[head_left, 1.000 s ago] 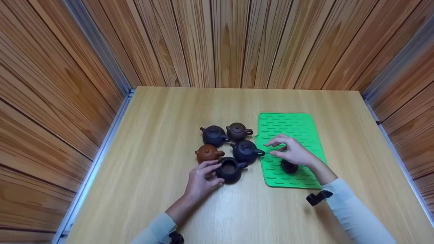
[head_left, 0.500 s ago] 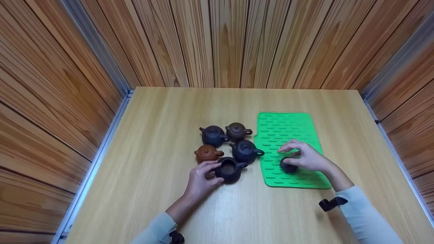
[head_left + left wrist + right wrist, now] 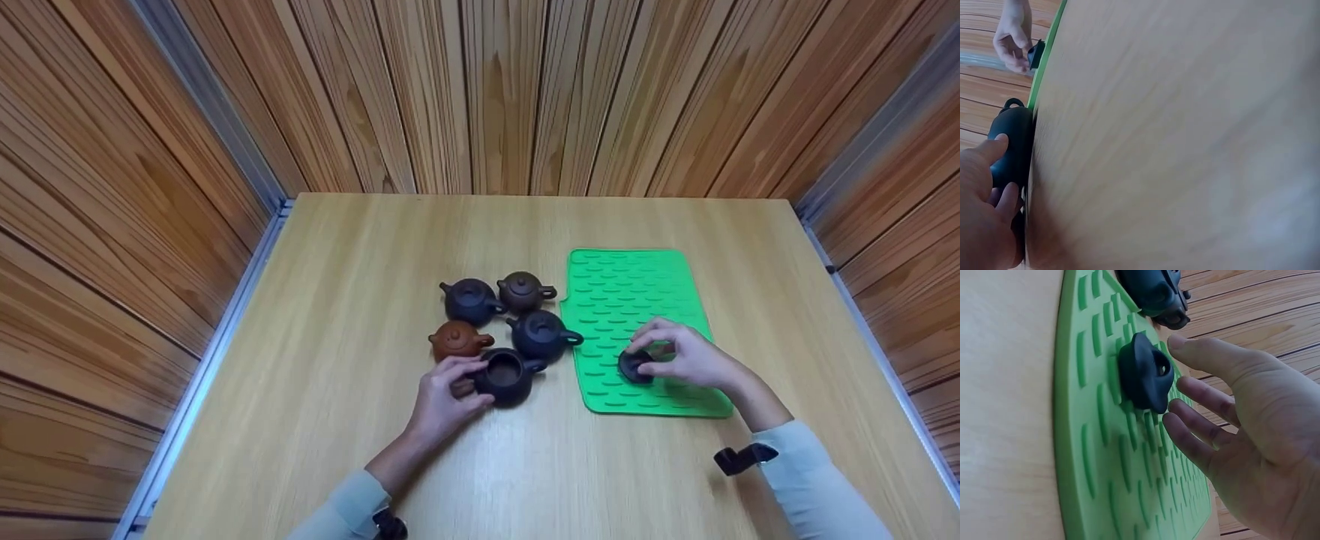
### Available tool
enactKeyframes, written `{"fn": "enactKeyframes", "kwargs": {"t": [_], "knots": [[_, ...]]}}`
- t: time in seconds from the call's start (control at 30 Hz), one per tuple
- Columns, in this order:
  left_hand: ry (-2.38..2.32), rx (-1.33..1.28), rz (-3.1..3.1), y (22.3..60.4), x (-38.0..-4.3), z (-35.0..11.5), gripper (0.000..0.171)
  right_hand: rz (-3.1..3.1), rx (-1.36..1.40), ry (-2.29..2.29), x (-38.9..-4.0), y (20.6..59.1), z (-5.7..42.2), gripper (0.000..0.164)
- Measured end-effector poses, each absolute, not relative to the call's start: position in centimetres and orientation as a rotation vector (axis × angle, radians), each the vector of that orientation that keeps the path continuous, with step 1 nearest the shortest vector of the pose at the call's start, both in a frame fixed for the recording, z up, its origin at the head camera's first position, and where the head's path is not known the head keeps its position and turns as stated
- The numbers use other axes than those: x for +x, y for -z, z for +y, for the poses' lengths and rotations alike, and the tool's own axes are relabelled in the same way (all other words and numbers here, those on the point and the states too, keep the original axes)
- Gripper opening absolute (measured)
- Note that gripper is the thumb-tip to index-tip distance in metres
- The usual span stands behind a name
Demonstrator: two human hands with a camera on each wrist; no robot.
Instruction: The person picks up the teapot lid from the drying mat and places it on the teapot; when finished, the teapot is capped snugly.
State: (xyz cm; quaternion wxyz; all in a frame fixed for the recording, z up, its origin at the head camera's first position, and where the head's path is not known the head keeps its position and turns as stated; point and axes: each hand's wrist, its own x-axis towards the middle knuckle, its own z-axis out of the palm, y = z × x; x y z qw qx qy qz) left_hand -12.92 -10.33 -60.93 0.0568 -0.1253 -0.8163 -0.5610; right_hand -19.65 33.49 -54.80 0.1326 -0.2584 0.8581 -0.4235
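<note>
My left hand (image 3: 444, 397) holds a dark teapot (image 3: 504, 381) without a lid by its left side, thumb in front and fingers behind. In the left wrist view the thumb and fingers lie on the teapot's body (image 3: 1016, 143). A dark lid (image 3: 1143, 374) with a looped knob rests on the green mat (image 3: 1095, 455). Close over it hovers my right hand (image 3: 686, 360), its thumb and fingers spread apart around the knob; a gap shows between fingertips and lid in the right wrist view.
Behind the lidless teapot stand a reddish-brown teapot (image 3: 457, 340), a large dark teapot (image 3: 541, 335), another dark teapot (image 3: 471, 301) and a small brown teapot (image 3: 523, 291). The large one's handle reaches over the mat's left edge. Wood-panelled walls (image 3: 495, 97) enclose the table (image 3: 360, 255).
My right hand has moved right and down from beside the large dark teapot's handle to the lid. The left hand stays on the lidless teapot.
</note>
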Motion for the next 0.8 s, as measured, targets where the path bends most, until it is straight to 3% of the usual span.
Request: {"fn": "enactKeyframes", "kwargs": {"t": [0.8], "knots": [[1.66, -0.365, -2.498, 61.1, -12.9, -10.4, 0.048, 2.421, -0.706, 1.265, -20.3, 56.1, 34.1, 0.019]]}}
